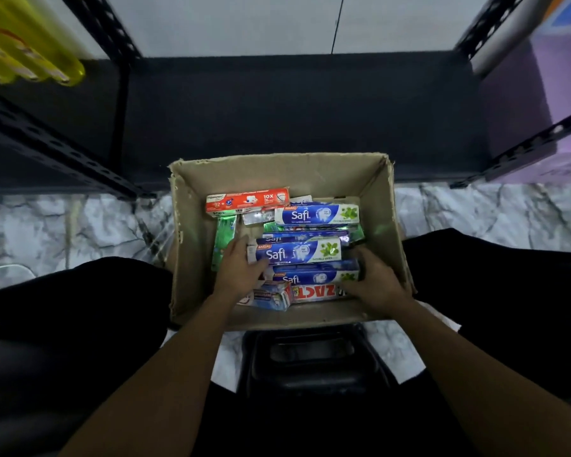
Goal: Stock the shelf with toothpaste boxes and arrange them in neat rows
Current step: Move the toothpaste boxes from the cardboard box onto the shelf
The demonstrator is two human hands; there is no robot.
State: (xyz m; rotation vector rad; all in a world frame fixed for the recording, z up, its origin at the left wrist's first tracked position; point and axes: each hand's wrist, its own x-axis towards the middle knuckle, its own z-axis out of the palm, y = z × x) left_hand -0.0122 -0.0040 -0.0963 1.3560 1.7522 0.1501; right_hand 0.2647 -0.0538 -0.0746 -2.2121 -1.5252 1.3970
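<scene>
An open cardboard box (pixel 314 176) sits on the floor between my knees, holding several toothpaste boxes. A blue Safi box (pixel 297 253) lies on top in the middle, with another Safi box (pixel 317 276) just below it and a third (pixel 317 215) further back. My left hand (pixel 238 272) grips the left end of the middle Safi box. At the right ends of these two boxes my right hand (pixel 374 282) curls its fingers around them. An orange box (pixel 248 201) lies at the back left. The dark bottom shelf (pixel 294 117) stands behind the carton, bare.
Black perforated shelf posts (pixel 56 150) flank the shelf on both sides. Yellow packages (pixel 27 44) sit on an upper left shelf, purple packs (pixel 521 103) at the right. A black stool (pixel 310 354) is under me. The marble floor (pixel 63 225) spreads left and right.
</scene>
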